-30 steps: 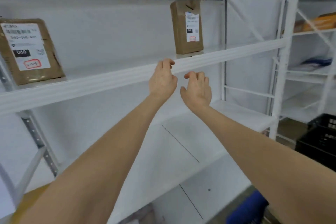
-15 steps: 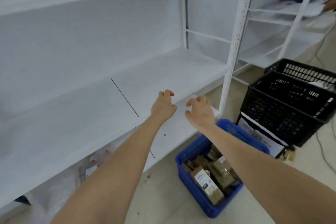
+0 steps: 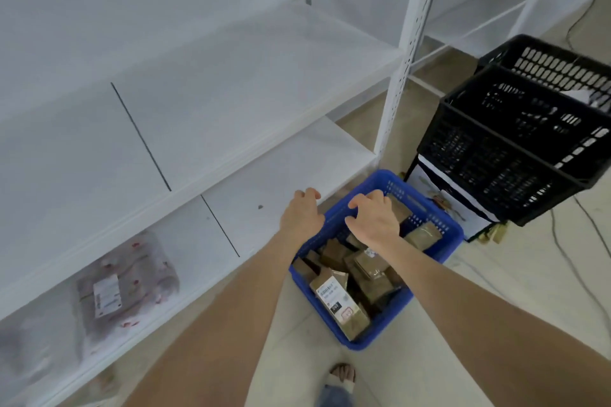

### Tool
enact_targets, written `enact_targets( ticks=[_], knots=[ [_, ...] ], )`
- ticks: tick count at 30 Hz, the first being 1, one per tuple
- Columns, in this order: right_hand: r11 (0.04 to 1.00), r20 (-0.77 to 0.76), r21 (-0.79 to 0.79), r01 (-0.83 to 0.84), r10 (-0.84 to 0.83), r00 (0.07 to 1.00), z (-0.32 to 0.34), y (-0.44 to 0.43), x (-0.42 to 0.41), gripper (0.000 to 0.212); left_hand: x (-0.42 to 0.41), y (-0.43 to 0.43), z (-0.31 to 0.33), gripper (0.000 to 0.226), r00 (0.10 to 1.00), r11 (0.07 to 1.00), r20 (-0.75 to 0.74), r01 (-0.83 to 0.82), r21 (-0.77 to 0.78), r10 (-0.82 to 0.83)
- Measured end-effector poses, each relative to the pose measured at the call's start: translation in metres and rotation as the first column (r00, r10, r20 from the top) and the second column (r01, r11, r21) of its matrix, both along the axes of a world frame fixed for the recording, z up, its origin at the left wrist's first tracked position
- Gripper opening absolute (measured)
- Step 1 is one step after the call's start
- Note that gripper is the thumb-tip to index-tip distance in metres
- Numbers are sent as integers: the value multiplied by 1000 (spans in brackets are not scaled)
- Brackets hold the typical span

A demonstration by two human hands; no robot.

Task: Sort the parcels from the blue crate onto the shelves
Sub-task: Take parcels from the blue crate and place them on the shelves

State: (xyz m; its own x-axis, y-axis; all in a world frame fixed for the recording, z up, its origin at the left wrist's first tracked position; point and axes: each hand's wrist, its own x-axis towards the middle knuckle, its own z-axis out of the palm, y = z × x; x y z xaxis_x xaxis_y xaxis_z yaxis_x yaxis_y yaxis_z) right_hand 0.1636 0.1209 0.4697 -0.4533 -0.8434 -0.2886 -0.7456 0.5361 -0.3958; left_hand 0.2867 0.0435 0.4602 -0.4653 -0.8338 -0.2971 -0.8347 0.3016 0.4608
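white metal shelves (image 3: 231,82) at the left, boards one above another, a dark seam across each. flat on the lowest board (image 3: 264,188), a bagged parcel (image 3: 125,281) with a white label. on the pale floor (image 3: 496,291), a blue crate (image 3: 451,235) just beside the shelf corner, and near it a white box (image 3: 453,205) under stacked black crates (image 3: 496,149).

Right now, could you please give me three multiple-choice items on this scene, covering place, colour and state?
1. The blue plastic crate stands: A on a shelf; B on the floor; C atop another crate.
2. The stacked slotted plastic crates at right are: A red; B black; C green.
3. The left hand and right hand: A both empty; B left holds a parcel; C right holds a parcel.
Key: B, its base rests on the floor; B, both are black; A, loosely curled fingers hold nothing.
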Motion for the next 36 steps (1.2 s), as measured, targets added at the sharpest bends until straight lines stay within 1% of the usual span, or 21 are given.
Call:
enact_targets(
  ticks=[4, 8, 10, 13, 16, 19, 21, 22, 25, 28, 29, 31, 32, 34, 36],
  knots=[
    [997, 30, 79, -9, 6, 1000, -42, -13, -30, 41, -27, -13, -43, 42, 999, 996, 33, -5, 86, 2],
    [991, 87, 132, -24, 13, 996, -82, -22, -56, 43, -44, -17, -87, 48, 999, 986, 54, -13, 164, 5],
    [984, 114, 171, -48, 28, 993, -107, -29, -70, 44, -54, -18, -117, 50, 995, 975, 78, -72, 210, 57],
    [962, 159, 245, -122, 84, 984, -150, -36, -84, 50, -62, -14, -161, 49, 975, 942, 145, -204, 268, 170],
    [929, 210, 291, -230, 173, 962, -194, -40, -93, 60, -67, -6, -210, 44, 916, 864, 189, -397, 309, 354],
    [883, 272, 358, -303, 211, 939, -244, -35, -95, 67, -66, 16, -262, 46, 828, 742, 214, -560, 367, 519],
    [847, 302, 399, -351, 240, 923, -277, -30, -91, 70, -60, 34, -293, 48, 770, 655, 258, -634, 411, 583],
    [834, 349, 419, -360, 218, 911, -292, -26, -87, 70, -56, 42, -307, 49, 744, 618, 286, -664, 421, 604],
    [820, 554, 466, -332, 22, 832, -337, -17, -70, 73, -45, 59, -349, 49, 656, 517, 331, -746, 421, 678],
    [792, 650, 521, -317, -127, 749, -376, -8, -52, 74, -38, 69, -385, 44, 555, 392, 362, -812, 434, 749],
    [782, 676, 537, -317, -174, 717, -385, -5, -47, 71, -37, 72, -394, 43, 523, 349, 359, -823, 448, 773],
    [771, 713, 548, -326, -226, 664, -396, -2, -40, 55, -35, 79, -410, 38, 463, 276, 321, -829, 486, 826],
    [769, 719, 553, -321, -245, 651, -398, -2, -38, 48, -35, 81, -415, 34, 443, 256, 293, -824, 505, 847],
    [778, 720, 560, -284, -288, 632, -402, -4, -38, 42, -34, 82, -418, 28, 410, 234, 225, -805, 545, 884],
    [793, 716, 569, -218, -346, 607, -403, -9, -41, 39, -37, 77, -416, 26, 355, 204, 142, -773, 601, 924]
  ],
)
